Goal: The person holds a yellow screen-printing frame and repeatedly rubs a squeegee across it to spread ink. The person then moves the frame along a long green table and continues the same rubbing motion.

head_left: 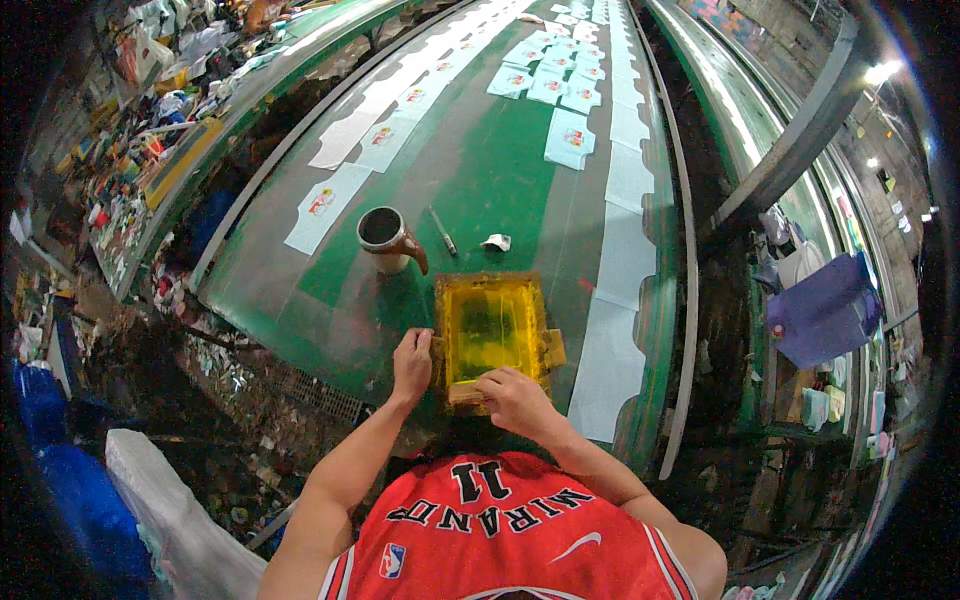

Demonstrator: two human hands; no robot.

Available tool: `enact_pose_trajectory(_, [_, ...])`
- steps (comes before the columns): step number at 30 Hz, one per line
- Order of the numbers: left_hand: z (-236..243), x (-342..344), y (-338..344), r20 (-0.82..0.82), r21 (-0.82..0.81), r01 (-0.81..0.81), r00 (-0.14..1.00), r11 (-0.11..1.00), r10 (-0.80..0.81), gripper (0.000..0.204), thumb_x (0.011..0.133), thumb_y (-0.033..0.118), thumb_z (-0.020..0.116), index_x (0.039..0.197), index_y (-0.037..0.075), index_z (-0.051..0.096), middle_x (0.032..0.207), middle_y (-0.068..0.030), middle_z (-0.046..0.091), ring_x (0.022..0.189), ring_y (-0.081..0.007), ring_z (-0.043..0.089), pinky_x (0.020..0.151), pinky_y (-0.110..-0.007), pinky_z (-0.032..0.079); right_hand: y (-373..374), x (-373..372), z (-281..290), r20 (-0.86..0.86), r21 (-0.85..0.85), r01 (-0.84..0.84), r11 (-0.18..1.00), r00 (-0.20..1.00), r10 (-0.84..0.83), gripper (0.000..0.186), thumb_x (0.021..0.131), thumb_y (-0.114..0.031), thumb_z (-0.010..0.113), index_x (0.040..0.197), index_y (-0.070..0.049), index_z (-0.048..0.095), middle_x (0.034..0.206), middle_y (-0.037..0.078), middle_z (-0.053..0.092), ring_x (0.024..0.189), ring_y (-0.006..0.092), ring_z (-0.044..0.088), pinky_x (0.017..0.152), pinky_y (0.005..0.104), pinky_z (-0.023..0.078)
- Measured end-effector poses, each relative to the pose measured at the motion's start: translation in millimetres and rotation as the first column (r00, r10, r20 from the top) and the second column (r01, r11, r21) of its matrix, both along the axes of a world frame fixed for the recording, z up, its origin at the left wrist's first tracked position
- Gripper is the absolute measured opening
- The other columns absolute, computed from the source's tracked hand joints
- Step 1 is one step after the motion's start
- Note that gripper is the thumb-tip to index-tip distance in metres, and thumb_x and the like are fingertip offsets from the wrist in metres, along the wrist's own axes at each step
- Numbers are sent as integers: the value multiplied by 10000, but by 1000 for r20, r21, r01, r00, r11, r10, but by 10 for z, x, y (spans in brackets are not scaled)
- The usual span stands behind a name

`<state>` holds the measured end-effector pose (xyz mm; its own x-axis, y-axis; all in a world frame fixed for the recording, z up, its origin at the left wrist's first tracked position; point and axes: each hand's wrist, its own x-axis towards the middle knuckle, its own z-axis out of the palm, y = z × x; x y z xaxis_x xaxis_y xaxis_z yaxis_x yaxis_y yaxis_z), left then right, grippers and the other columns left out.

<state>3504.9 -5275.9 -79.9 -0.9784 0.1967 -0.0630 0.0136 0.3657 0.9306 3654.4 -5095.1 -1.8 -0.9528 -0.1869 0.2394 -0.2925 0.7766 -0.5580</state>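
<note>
A yellow screen-printing frame [492, 320] lies on the near part of the long green table [340, 290]. My left hand [412, 362] is closed on the tab at the frame's left side. Over the frame's lower edge, my right hand [510, 398] grips a wooden squeegee [466, 395], its blade hidden from view. Above and left of the frame stand a stained mug with a brown handle [392, 240], a pen [443, 230] and a crumpled white scrap [496, 242].
Pale blue cut pieces [625, 250], several printed [575, 135], line the table in rows. Piled scraps [150, 100] fill the left side. A dark post [790, 140], a purple bag [820, 310] and a neighbouring long table [750, 100] are at right; blue sacks [80, 490] sit lower left.
</note>
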Motion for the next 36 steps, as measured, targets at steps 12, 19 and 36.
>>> enact_pose_trajectory(12, [114, 15, 10, 28, 47, -3, 1000, 999, 2, 360, 1050, 296, 526, 1113, -21, 685, 932, -173, 699, 863, -249, 635, 793, -378, 481, 131, -107, -18, -159, 19, 25, 1000, 987, -21, 340, 673, -35, 693, 1010, -63, 663, 965, 117, 675, 919, 344, 649, 808, 437, 562])
enact_pose_trajectory(19, [0, -15, 8, 38, 46, -17, 999, 999, 15, 344, 1052, 283, 531, 1110, -21, 683, 940, -161, 692, 856, -244, 624, 800, -379, 485, 623, -666, 53, -181, 123, 89, 988, 981, -66, 246, 710, -27, 689, 950, -70, 651, 944, 111, 689, 932, 350, 651, 811, 464, 547])
enact_pose_trajectory(36, [-79, -25, -14, 59, 0, -2, 998, 1000, 2, 363, 1065, 301, 521, 1138, -23, 669, 978, -197, 706, 898, -317, 655, 821, -427, 494, 449, -120, -99, -49, 144, 138, 980, 990, -132, 316, 690, -54, 691, 1005, -73, 678, 1007, 105, 703, 949, 320, 654, 849, 429, 556])
